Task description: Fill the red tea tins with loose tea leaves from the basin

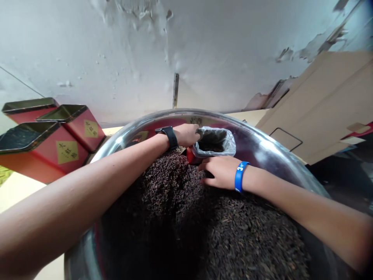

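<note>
Before you, a wide metal bowl (264,144) holds a broad heap of dark dried leaves (175,186). Near its far side a red tin (192,155) stands on the leaves, mouth up, a clear plastic liner (231,144) folded over its rim and something dark low inside. It lies between your two hands: your left fingers are curled over its left rim, gripping it there, while your right fingers, loosely spread and holding nothing visible, sit just beside its near wall; you cannot tell whether they touch it.

Your left arm stretches in from the lower left, your left hand (186,135) bent palm down, a black watch (170,136) at the wrist. Your right hand (220,171) comes from the lower right, low over the leaves, behind a blue wristband (241,177).

Beyond stands a peeling pale wall (116,50); to the right, cardboard (317,105); to the left, a pale table (20,194) bearing three open red tins (43,155) with yellow labels (67,151).
</note>
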`<state>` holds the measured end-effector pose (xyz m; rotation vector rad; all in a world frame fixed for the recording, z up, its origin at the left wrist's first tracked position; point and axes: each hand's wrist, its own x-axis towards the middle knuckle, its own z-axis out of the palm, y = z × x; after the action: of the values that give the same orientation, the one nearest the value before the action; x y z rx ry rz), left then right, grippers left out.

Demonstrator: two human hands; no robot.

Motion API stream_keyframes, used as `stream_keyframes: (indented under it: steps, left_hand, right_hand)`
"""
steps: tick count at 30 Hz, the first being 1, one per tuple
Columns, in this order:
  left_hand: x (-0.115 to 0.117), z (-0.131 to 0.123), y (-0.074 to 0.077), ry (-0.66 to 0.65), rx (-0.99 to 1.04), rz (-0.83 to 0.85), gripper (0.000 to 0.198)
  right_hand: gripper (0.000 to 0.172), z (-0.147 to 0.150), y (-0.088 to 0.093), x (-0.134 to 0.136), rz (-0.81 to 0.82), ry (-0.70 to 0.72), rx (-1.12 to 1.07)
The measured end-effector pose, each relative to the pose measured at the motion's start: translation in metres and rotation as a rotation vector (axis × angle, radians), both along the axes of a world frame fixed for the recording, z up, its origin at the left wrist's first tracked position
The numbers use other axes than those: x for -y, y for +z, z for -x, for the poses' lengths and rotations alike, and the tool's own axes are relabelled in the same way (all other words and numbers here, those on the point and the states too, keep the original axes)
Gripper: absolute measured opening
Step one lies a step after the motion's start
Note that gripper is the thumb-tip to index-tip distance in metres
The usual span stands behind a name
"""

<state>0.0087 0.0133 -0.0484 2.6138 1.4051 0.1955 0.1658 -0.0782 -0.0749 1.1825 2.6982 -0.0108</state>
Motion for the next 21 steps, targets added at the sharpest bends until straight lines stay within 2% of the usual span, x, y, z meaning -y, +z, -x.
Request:
stream_keyframes:
  steps: [3, 5, 8, 10, 12, 16, 18, 21]
  left_hand:
    - [-0.004, 0.002, -0.001, 0.031, 0.036, 0.098, 0.034]
    - [-0.005, 0.002, -0.001, 0.044, 0.063, 0.111, 0.031]
    - [-0.003, 0.002, 0.000, 0.038, 0.059, 0.067, 0.029]
    - [-0.001, 0.002, 0.002, 0.031, 0.043, 0.058, 0.031]
    - [0.001, 0.002, 0.003, 0.022, 0.034, 0.047, 0.033]
    - [0.004, 0.002, 0.006, -0.004, 0.041, 0.024, 0.035]
    - [0.006, 0.001, 0.007, -0.016, 0.053, 0.046, 0.035]
    - [0.008, 0.001, 0.009, -0.042, 0.057, 0.067, 0.037]
  right_hand:
    - [0.048, -0.005, -0.007, -0.004, -0.027, -0.120, 0.102]
    - [0.062, -0.004, -0.015, -0.004, -0.010, -0.183, 0.183]
    - [0.077, 0.000, -0.029, -0.004, 0.020, -0.164, 0.203]
    - [0.072, 0.005, -0.033, -0.003, 0.052, -0.111, 0.163]
    - [0.060, 0.009, -0.032, -0.001, 0.097, -0.066, 0.131]
    - [0.044, 0.016, -0.010, 0.010, 0.203, 0.027, 0.032]
    - [0.042, 0.018, 0.007, 0.017, 0.226, 0.082, -0.096]
    - [0.033, 0.016, 0.036, 0.024, 0.171, 0.115, -0.373]
